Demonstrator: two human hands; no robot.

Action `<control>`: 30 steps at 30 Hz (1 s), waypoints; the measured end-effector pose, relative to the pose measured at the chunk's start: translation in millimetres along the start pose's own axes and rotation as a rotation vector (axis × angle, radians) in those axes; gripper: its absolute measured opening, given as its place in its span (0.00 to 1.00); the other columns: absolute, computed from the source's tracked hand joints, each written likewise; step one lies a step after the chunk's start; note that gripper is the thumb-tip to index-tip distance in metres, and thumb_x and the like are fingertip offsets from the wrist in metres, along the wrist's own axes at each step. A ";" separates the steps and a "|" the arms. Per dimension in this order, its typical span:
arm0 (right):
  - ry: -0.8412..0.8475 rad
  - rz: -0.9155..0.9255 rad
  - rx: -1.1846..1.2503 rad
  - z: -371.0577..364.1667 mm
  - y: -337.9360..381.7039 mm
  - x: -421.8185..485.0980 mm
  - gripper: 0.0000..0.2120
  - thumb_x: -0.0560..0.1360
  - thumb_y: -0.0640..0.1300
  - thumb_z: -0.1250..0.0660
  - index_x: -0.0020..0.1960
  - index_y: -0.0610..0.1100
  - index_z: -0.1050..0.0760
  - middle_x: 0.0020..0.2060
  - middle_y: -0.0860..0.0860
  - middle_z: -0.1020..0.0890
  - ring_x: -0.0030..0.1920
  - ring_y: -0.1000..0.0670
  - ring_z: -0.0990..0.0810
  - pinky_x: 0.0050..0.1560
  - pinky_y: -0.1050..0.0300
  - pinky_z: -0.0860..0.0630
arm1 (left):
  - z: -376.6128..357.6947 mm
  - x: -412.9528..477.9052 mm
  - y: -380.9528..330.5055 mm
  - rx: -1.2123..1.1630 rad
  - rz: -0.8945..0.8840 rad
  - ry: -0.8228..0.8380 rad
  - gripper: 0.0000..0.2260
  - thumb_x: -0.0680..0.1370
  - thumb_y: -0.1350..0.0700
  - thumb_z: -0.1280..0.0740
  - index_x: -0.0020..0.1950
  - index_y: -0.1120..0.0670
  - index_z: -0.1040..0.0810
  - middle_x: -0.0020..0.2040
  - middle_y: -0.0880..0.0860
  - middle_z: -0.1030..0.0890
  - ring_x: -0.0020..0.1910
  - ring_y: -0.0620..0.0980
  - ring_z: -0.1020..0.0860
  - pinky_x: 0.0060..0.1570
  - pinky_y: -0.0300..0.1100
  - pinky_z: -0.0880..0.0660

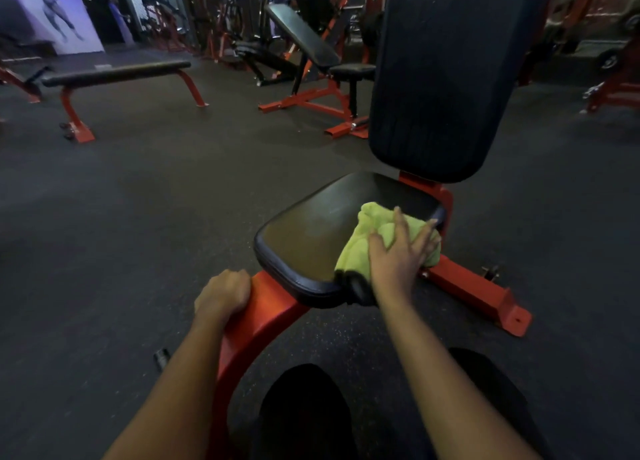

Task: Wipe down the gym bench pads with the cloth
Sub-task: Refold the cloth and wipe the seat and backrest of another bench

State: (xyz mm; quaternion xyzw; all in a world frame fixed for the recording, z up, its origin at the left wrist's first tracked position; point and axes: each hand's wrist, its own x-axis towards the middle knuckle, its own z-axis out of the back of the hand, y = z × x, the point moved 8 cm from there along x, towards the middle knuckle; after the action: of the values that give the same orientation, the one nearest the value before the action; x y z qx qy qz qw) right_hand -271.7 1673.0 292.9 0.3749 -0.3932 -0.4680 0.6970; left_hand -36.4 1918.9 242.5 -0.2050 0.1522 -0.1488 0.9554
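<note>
Head view: right grip (pixel 398 251) spread flat, pressing green cloth (pixel 367 224) onto far right side of seat pad (pixel 311 237). Bare pad stretching leftward and nearer, along its long axis. Nearer still, left grip (pixel 223 293) clenched round red frame (pixel 263 317). Beyond, upright back pad (pixel 446 71).

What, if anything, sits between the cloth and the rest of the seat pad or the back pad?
Nothing visible. The right hand presses the green cloth onto the seat pad; the rest of that pad lies bare, and the upright back pad beyond is uncovered.
</note>
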 end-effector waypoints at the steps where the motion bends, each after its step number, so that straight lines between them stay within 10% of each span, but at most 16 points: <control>1: -0.012 -0.057 -0.010 7.6 -6.9 22.9 0.29 0.79 0.51 0.32 0.78 0.56 0.36 0.82 0.44 0.58 0.81 0.37 0.60 0.79 0.45 0.56 | 2.3 -4.9 -3.1 0.007 0.007 -0.017 0.28 0.77 0.46 0.55 0.61 0.60 0.24 0.64 0.64 0.23 0.61 0.64 0.24 0.56 0.51 0.28; 10: 0.115 -0.081 -0.541 29.2 -8.8 155.3 0.22 0.79 0.56 0.43 0.70 0.49 0.32 0.66 0.38 0.26 0.65 0.33 0.27 0.62 0.42 0.30 | 8.8 -22.8 -6.1 0.030 0.132 -0.120 0.25 0.80 0.47 0.50 0.63 0.61 0.24 0.63 0.65 0.23 0.60 0.64 0.24 0.55 0.53 0.30; 30: 0.913 0.628 -0.897 -212.7 132.4 111.7 0.23 0.79 0.61 0.40 0.73 0.59 0.29 0.73 0.47 0.27 0.72 0.41 0.29 0.70 0.45 0.35 | 13.2 -16.9 -8.7 -0.019 0.106 -0.183 0.22 0.78 0.46 0.50 0.56 0.57 0.22 0.59 0.61 0.21 0.54 0.60 0.22 0.53 0.52 0.28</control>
State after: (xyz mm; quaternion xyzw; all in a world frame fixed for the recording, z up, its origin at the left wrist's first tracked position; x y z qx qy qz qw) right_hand -4.9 1637.3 345.7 0.0795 0.0789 -0.1580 0.9811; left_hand -49.1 1921.7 261.7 -0.2186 0.0761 -0.0772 0.9698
